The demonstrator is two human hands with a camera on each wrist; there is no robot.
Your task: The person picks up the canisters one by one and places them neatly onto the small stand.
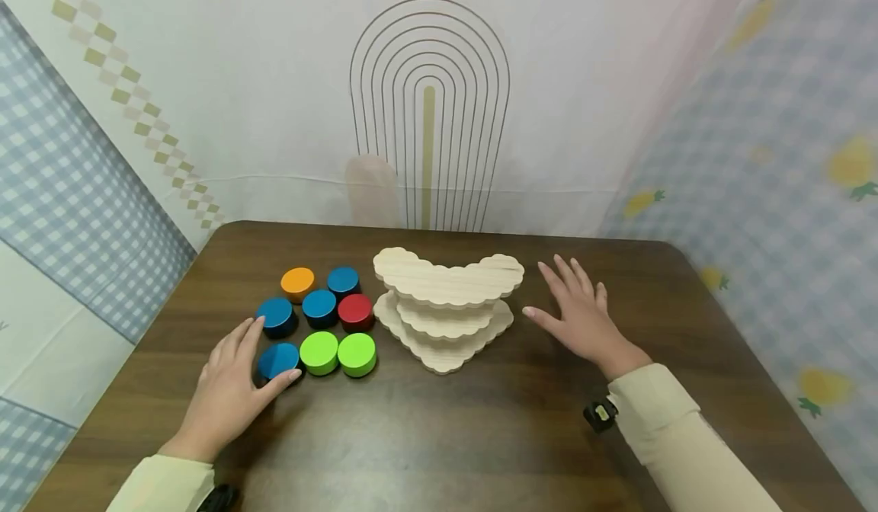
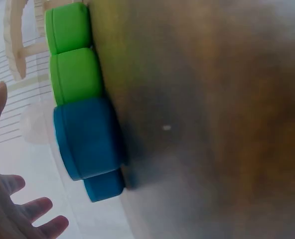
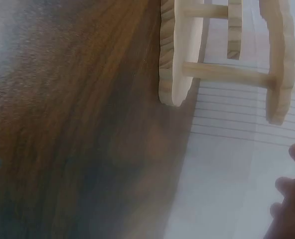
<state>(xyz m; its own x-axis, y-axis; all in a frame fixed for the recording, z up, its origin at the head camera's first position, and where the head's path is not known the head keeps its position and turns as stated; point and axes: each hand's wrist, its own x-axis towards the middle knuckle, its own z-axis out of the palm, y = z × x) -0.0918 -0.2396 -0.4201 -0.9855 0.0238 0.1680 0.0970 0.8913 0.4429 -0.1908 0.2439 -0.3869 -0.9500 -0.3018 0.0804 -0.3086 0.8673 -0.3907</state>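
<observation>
In the head view my left hand point(image 1: 229, 394) hovers with spread fingers around the nearest blue round piece point(image 1: 278, 360); whether it touches is unclear. The left wrist view shows the fingers apart from the blue piece point(image 2: 86, 139), holding nothing. Beside it stand two green pieces point(image 1: 319, 352), more blue ones point(image 1: 277, 317), an orange one point(image 1: 298, 284) and a red one point(image 1: 355, 312). A tiered wooden stand point(image 1: 449, 279) with scalloped edges is at the centre. Right of it my right hand point(image 1: 583, 314) is spread and empty. Posts point(image 3: 229, 73) join the stand's tiers in the right wrist view.
A dark wooden table point(image 1: 425, 436) carries everything. Behind it hangs a pale cloth point(image 1: 288, 100) with arch lines, and checked cloth hangs at both sides. A black band point(image 1: 600, 414) is at the right sleeve.
</observation>
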